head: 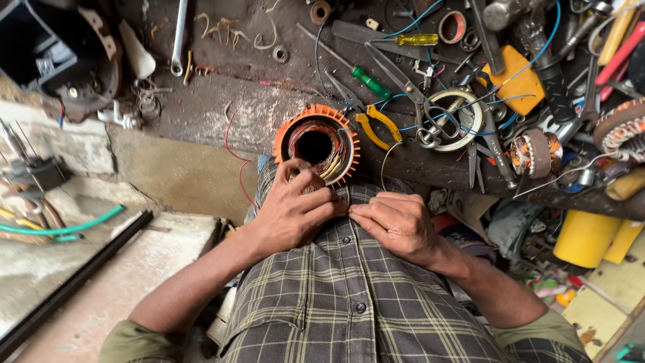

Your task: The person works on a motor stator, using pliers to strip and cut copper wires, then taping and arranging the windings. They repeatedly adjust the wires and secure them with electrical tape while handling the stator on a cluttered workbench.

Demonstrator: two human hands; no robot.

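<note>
Left hand (292,215) pinches wire at the orange stator (317,144); right hand (396,225) curls shut beside it, apparently empty, mid-winding; threading likely needs care.

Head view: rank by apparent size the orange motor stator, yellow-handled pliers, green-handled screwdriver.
1. Orange motor stator, at the bench edge by the left hand and nearest the camera, which flatters it.
2-3. Yellow-handled pliers and green-handled screwdriver: similar apparent length, partly crossed by other tools, so not ranked.

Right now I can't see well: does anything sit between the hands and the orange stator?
Nothing visible does. The left hand already touches the stator at its lower rim; the right hand lies beside, on the shirt.
</note>
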